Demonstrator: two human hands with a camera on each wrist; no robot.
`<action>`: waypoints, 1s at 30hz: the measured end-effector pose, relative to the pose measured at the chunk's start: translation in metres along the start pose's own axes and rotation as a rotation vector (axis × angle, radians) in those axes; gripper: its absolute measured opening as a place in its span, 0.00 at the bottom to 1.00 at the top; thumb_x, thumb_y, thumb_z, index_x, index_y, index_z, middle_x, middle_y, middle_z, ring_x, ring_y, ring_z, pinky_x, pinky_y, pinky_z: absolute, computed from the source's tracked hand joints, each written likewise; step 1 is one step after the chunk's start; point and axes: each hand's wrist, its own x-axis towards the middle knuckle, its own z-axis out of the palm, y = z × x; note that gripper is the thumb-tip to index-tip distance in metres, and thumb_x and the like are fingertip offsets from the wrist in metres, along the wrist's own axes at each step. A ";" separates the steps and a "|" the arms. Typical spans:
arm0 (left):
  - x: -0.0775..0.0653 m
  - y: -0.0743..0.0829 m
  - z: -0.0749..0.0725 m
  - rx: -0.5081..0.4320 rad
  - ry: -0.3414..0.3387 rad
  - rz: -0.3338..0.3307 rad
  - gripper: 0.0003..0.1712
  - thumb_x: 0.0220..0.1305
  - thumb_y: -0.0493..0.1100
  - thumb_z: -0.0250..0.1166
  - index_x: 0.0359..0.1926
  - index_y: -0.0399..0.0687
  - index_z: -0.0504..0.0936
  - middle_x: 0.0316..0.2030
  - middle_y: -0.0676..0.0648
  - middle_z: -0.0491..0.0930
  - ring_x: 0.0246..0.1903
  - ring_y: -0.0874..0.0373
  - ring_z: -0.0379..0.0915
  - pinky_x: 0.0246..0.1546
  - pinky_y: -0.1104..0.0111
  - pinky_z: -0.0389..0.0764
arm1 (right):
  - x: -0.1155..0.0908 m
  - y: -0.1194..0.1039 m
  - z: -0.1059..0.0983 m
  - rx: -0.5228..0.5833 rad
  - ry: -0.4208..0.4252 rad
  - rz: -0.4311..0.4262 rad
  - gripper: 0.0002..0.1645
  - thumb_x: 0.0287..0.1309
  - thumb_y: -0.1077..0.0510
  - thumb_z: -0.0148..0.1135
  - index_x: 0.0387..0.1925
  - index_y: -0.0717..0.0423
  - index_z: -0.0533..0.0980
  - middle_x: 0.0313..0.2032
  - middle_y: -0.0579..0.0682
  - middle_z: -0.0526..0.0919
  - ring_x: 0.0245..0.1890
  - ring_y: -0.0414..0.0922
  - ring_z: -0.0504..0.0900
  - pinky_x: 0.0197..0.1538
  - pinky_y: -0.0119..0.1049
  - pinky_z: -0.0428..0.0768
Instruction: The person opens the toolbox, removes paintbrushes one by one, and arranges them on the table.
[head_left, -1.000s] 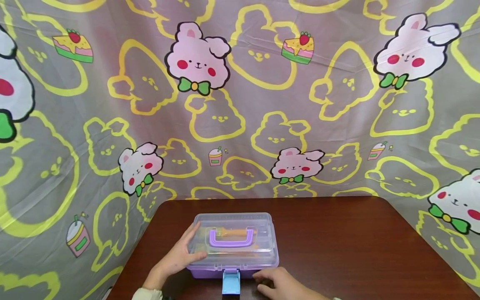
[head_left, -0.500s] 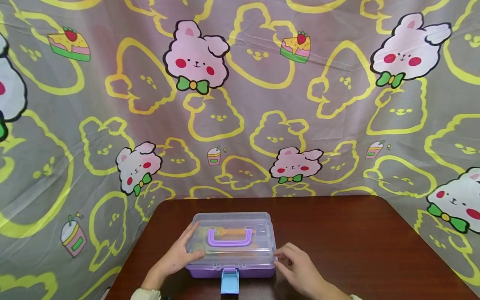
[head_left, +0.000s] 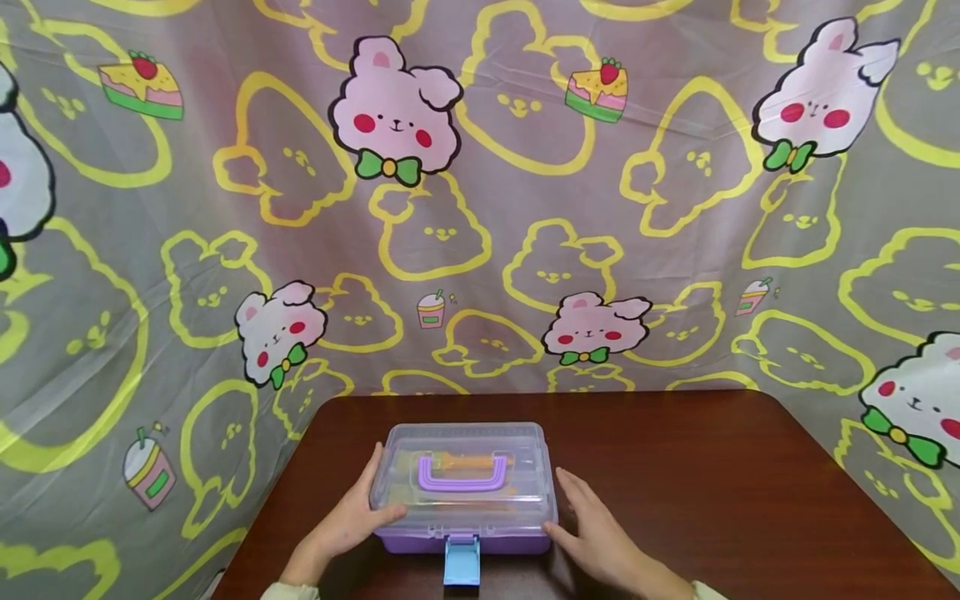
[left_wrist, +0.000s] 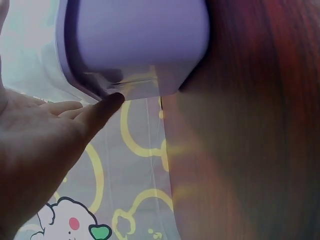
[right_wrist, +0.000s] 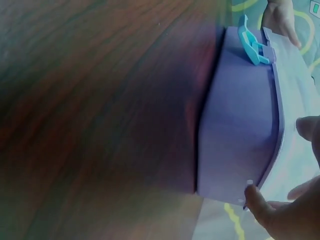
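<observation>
A storage box [head_left: 420, 545] with a purple base, clear lid and purple carry handle [head_left: 462, 484] stands on the table. Its light blue latch [head_left: 462, 565] hangs flipped down at the front. My left hand [head_left: 351, 518] rests along the box's left side, thumb over the front left corner of the lid, fingers stretched back. At the right side, my right hand [head_left: 603, 537] has its thumb at the front corner and its fingers extended along the side. Through the lid shows an orange item [head_left: 467, 461], blurred by the plastic. In the right wrist view, fingertips [right_wrist: 256, 199] touch the box's rim.
The dark brown wooden table [head_left: 675, 475] extends to the right of the box. A grey curtain [head_left: 517, 250] with rabbit prints stands around its back and sides.
My right hand has moved from the front by the latch to the box's right side, and its fingers have straightened. The left hand stays on the left side, and the box keeps its place.
</observation>
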 end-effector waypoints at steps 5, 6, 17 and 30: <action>-0.002 -0.004 0.000 -0.033 -0.026 -0.022 0.62 0.51 0.43 0.73 0.73 0.38 0.38 0.71 0.34 0.45 0.63 0.48 0.54 0.61 0.66 0.58 | -0.001 -0.001 0.003 0.154 -0.088 -0.031 0.39 0.62 0.55 0.61 0.67 0.69 0.58 0.61 0.66 0.66 0.51 0.54 0.76 0.46 0.40 0.79; -0.003 -0.004 0.000 -0.049 -0.033 -0.019 0.62 0.50 0.41 0.74 0.74 0.39 0.39 0.71 0.35 0.46 0.62 0.48 0.55 0.60 0.70 0.59 | -0.001 -0.002 0.003 0.167 -0.091 -0.042 0.38 0.63 0.55 0.60 0.67 0.70 0.57 0.61 0.66 0.66 0.51 0.54 0.76 0.46 0.40 0.79; -0.005 0.004 -0.003 -0.031 -0.052 0.007 0.59 0.49 0.43 0.75 0.73 0.43 0.44 0.65 0.36 0.61 0.53 0.51 0.66 0.54 0.72 0.64 | 0.002 -0.004 0.003 0.145 -0.071 -0.102 0.46 0.54 0.58 0.68 0.66 0.74 0.56 0.59 0.68 0.67 0.48 0.51 0.78 0.45 0.41 0.80; -0.006 0.006 -0.007 -0.021 -0.041 0.021 0.53 0.53 0.42 0.72 0.72 0.40 0.48 0.60 0.36 0.67 0.49 0.52 0.69 0.49 0.70 0.69 | 0.001 -0.008 0.001 0.026 -0.061 -0.094 0.46 0.54 0.51 0.68 0.66 0.70 0.59 0.59 0.64 0.70 0.51 0.52 0.77 0.47 0.44 0.79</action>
